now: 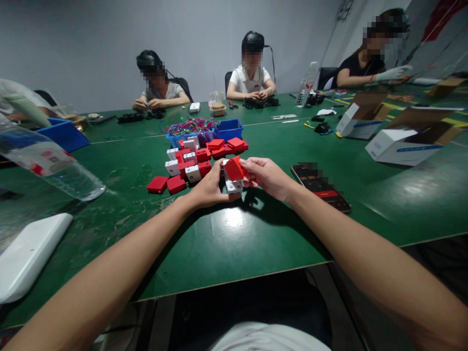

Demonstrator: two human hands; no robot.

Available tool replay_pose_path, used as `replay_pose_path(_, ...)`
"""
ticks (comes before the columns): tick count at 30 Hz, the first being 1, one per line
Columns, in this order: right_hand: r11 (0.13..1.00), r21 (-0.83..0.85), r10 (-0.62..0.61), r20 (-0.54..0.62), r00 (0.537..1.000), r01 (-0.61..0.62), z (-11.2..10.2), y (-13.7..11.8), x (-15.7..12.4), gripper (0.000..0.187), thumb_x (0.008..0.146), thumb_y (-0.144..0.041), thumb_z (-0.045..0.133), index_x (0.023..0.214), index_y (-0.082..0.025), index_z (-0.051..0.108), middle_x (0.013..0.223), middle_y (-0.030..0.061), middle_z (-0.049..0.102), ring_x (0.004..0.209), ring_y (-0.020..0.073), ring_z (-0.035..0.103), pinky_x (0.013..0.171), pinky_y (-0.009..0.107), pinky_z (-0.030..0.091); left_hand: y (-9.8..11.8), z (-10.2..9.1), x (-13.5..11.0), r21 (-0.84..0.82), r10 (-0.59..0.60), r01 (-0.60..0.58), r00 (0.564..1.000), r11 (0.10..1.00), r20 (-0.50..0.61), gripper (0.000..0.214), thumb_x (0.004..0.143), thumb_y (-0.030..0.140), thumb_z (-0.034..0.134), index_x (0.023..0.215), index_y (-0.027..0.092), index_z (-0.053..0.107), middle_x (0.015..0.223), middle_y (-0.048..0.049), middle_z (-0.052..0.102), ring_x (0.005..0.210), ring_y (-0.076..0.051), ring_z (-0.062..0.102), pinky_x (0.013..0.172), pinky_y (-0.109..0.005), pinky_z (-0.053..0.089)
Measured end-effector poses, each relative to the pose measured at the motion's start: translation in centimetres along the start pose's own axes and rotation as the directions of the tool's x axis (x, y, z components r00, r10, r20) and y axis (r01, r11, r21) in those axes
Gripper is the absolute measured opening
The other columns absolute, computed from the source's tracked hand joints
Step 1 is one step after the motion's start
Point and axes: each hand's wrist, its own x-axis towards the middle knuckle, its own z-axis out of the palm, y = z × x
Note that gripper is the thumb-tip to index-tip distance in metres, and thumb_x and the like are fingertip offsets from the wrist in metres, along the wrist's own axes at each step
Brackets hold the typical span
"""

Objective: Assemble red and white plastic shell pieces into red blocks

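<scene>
My left hand (209, 187) and my right hand (266, 176) meet over the green table (234, 243), both closed on one small red and white box (234, 175). Its red lid tilts upward between my fingers. The white lower part sits under my left thumb. Just behind my hands lies a pile of red and white boxes (193, 158), several of them, with two flat red pieces (166, 185) at its left end.
A phone (321, 187) lies right of my hands. Blue bins (219, 130) with coloured wires stand behind the pile. A clear water bottle (47, 163) and a white slab (29, 253) sit at left, open cartons (402, 139) at right. Three other people sit across the table.
</scene>
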Motion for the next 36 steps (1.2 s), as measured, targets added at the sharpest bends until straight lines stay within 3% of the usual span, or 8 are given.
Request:
replay_pose_path(9, 0.99, -0.143, -0.018, 0.015, 1.0, 0.02, 0.0, -0.1, -0.2, 0.053, 0.067, -0.067, 0.076, 0.065, -0.017, 0.056, 0.06, -0.0023, 0.06, 0.051, 0.0083, 0.053, 0.045, 0.021, 0.028, 0.0, 0.1, 0.0, -0.027, 0.004, -0.004, 1.0, 1.0, 0.006, 0.091, 0.068, 0.042, 0.082, 0.137, 0.018, 0.03, 0.138, -0.0182, 0.05, 0.127, -0.032, 0.056, 0.111, -0.049, 0.044)
replay_pose_path(21, 0.968, -0.246, -0.054, 0.024, 0.998, 0.058, 0.2, -0.5, -0.5, 0.057, 0.07, -0.072, 0.07, 0.06, -0.018, 0.056, 0.052, -0.0026, 0.055, 0.047, 0.0082, 0.049, 0.047, 0.023, 0.03, -0.1, 0.3, -0.1, 0.039, 0.019, -0.018, 0.999, 0.999, -0.027, 0.089, 0.068, 0.045, 0.082, 0.137, 0.019, 0.032, 0.137, -0.0156, 0.05, 0.126, -0.032, 0.056, 0.111, -0.047, 0.045)
replay_pose_path(27, 0.967, -0.248, -0.051, 0.034, 0.998, 0.058, -0.2, -0.6, -0.4, 0.058, 0.069, -0.073, 0.069, 0.068, -0.016, 0.062, 0.061, -0.0002, 0.062, 0.051, 0.0094, 0.054, 0.046, 0.023, 0.028, -0.3, 0.7, 0.1, 0.118, 0.025, -0.011, 0.993, 0.993, -0.114, 0.088, 0.066, 0.043, 0.084, 0.135, 0.017, 0.036, 0.134, -0.0148, 0.052, 0.126, -0.032, 0.055, 0.111, -0.048, 0.045)
replay_pose_path(36, 0.956, -0.278, -0.083, 0.051, 0.995, 0.094, -0.4, -0.2, -0.3, 0.053, 0.079, -0.067, 0.064, 0.073, -0.015, 0.066, 0.058, 0.0003, 0.061, 0.048, 0.0078, 0.046, 0.048, 0.024, 0.028, -1.0, 0.9, 0.0, 0.206, 0.066, -0.022, 0.976, 0.978, -0.209, 0.095, 0.065, 0.043, 0.085, 0.14, 0.02, 0.031, 0.134, -0.0155, 0.051, 0.125, -0.033, 0.056, 0.107, -0.05, 0.049)
